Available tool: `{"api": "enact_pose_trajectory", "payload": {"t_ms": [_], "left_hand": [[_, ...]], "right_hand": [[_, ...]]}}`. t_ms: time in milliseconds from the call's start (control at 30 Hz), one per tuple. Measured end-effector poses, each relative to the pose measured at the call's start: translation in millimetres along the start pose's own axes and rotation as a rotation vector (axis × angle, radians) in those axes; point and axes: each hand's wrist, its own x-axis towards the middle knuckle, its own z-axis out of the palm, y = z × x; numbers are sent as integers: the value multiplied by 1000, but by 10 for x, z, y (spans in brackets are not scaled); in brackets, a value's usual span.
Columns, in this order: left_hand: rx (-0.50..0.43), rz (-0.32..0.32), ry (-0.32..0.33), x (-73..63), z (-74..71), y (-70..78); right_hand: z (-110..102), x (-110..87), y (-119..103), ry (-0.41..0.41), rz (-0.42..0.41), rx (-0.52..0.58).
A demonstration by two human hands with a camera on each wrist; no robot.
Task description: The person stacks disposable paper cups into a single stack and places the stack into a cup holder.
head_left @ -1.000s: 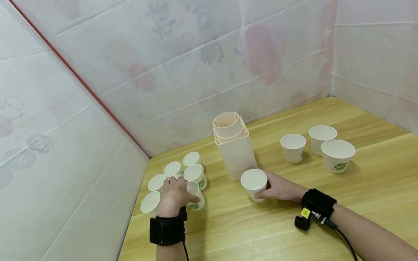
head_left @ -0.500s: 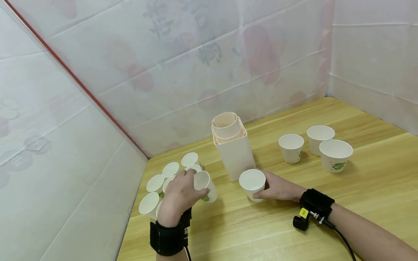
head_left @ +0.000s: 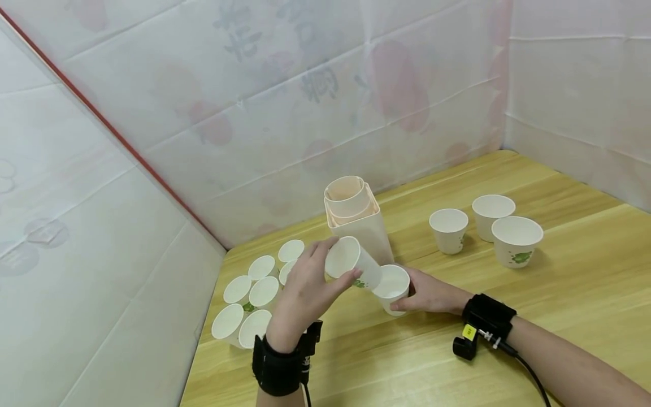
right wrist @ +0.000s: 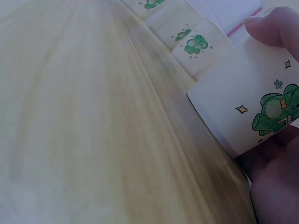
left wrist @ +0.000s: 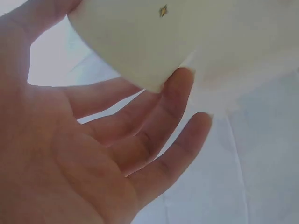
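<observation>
My left hand (head_left: 307, 288) holds a white paper cup (head_left: 363, 268) between thumb and fingers, tilted with its mouth toward the left. The base of this cup overlaps the mouth of a second paper cup (head_left: 390, 289) in the head view. That second cup stands upright, and my right hand (head_left: 429, 291) grips it from the right side. Up close in the left wrist view, the fingers lie along the wall of the tilted cup (left wrist: 140, 42). A green cartoon animal is printed on the cup (right wrist: 261, 93) in the right wrist view.
Several upright paper cups (head_left: 227, 322) cluster at the table's left. Three more cups (head_left: 517, 240) stand at the right. Behind the held cups is a tall square white container (head_left: 363, 232) with round pieces nested in its top. Printed sheeting (head_left: 285, 130) walls the wooden table (head_left: 407, 367).
My left hand has lifted a cup from the left cluster and carried it right, tilting it over the cup in my right hand. The right hand has stayed in place.
</observation>
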Motion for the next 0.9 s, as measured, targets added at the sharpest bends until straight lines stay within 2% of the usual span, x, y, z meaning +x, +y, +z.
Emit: {"api": "enact_pose_trajectory", "payload": {"t_ms": [167, 267, 400, 733, 900], "left_hand": [[-71, 31, -9, 74, 117, 82], [-77, 73, -23, 116, 201, 111], [-37, 140, -26, 162, 310, 121], [99, 226, -45, 191, 518, 108], [152, 298, -30, 204, 607, 84]], "right_hand": [[0, 4, 8, -19, 7, 8], [-1, 3, -2, -30, 2, 23], [-7, 1, -19, -32, -10, 26], [1, 6, 3, -19, -14, 14], [-4, 0, 1, -11, 7, 8]]}}
